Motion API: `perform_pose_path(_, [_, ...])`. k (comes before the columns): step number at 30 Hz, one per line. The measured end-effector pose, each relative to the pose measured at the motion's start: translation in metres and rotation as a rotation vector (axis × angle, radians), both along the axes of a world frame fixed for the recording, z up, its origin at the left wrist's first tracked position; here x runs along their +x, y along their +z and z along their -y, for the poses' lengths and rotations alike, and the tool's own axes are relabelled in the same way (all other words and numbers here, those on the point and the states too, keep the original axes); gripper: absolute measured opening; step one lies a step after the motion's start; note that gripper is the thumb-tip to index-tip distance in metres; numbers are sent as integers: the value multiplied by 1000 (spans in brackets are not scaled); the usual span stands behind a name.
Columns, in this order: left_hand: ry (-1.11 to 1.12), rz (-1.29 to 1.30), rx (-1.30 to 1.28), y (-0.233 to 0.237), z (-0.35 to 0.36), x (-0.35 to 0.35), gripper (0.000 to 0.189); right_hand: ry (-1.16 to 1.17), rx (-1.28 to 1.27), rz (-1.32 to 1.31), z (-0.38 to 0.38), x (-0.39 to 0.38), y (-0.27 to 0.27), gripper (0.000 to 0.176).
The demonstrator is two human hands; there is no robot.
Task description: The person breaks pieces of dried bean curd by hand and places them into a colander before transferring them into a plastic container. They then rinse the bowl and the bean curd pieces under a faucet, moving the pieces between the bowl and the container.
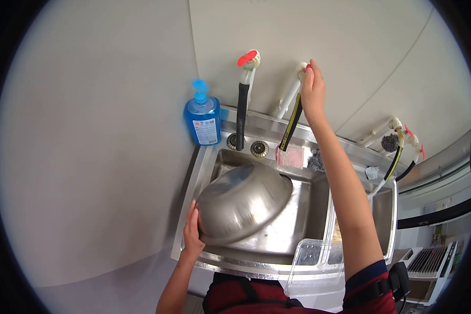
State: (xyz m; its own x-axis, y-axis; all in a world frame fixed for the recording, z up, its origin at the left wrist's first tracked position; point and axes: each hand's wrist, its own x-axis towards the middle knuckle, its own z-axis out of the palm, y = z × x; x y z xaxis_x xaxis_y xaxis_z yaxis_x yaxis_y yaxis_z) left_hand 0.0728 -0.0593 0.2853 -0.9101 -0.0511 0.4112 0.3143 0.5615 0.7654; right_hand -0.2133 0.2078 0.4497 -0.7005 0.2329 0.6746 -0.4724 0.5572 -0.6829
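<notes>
Rinse step we reckon: left hand (pixel 192 238) gripping rim of steel bowl (pixel 243 201), tilted inside sink (pixel 246 262); right hand (pixel 313 90) closed on wall tap (pixel 302 68) above sink. Next needs bowl steady under hose (pixel 291 125).

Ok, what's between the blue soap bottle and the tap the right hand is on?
In the head view, a red-handled tap with a black hose hanging down stands between the soap bottle and the right hand.

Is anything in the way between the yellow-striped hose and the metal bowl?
Only a pink sponge on the sink's back ledge, at the hose's lower end, above the bowl's rim. Left hand holds the bowl; right hand grips the tap.
</notes>
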Motion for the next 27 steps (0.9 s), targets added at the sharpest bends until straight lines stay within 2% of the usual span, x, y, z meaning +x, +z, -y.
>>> perform_pose_path(2, [-111,-291,-113,-1,9,0,62,-1,-8,16,2,4,1,39])
perform_pose_path(5, [-126,-351,-127,13,17,6,59,-10,-37,79,8,13,7,39])
perform_pose_path(8, [-149,-361,-116,12,25,13,53,-155,4,99,21,8,8,43])
perform_pose_path(10, [-21,-43,66,19,16,22,49,-66,-110,183,23,10,12,50])
perform_pose_path(11, [61,236,422,6,9,30,46,30,-182,204,17,17,16,60])
perform_pose_path(12, [27,242,423,-5,5,38,46,-4,-180,200,7,33,17,60])
perform_pose_path(14, [276,558,717,-20,-7,46,44,140,-118,313,-8,86,12,66])
perform_pose_path(15, [250,566,722,-18,-14,46,44,208,-77,438,-19,118,6,69])
perform_pose_path(17, [287,796,1150,-7,-29,51,43,263,-7,658,-43,185,-18,79])
perform_pose_path(18, [264,807,1139,4,-37,53,43,243,29,717,-60,212,-48,85])
perform_pose_path(20, [224,836,1230,31,-56,49,43,342,32,972,-88,273,-82,86])
perform_pose_path(22, [91,822,1157,56,-72,52,47,481,-297,1237,-103,329,-81,85])
perform_pose_path(24, [-76,742,1020,77,-99,60,53,442,-627,1208,-110,382,-50,76])
perform_pose_path(25, [-99,760,928,94,-122,70,55,370,-576,1061,-116,411,-47,67])
perform_pose_path(26, [-288,797,864,94,-136,76,62,286,-524,927,-123,441,-48,59])
perform_pose_path(27, [-365,777,845,95,-155,86,59,165,-592,890,-135,471,-51,59])
